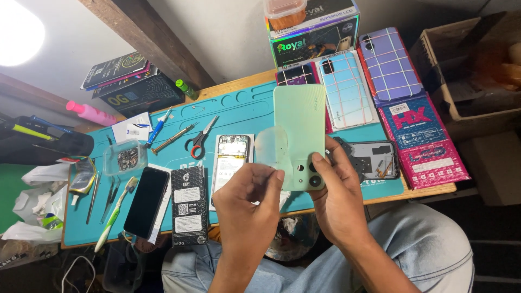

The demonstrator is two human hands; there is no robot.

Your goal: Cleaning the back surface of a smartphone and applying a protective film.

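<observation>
The left hand [247, 198] pinches a thin clear film [269, 145] that sticks up from its fingers; just to the right, touching it, is the green phone back cover [299, 127]; the right hand [336, 192] holds that cover by its bottom edge, up above the blue mat [244, 108] on the table [239, 84].

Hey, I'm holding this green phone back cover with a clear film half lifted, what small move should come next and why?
Probably keep peeling the clear film leftward with the left hand while the right hand steadies the green back cover. The film looks lifted at its left edge only, pinched between the left fingers, and the right thumb sits by the camera holes, so the cover seems braced.
</observation>
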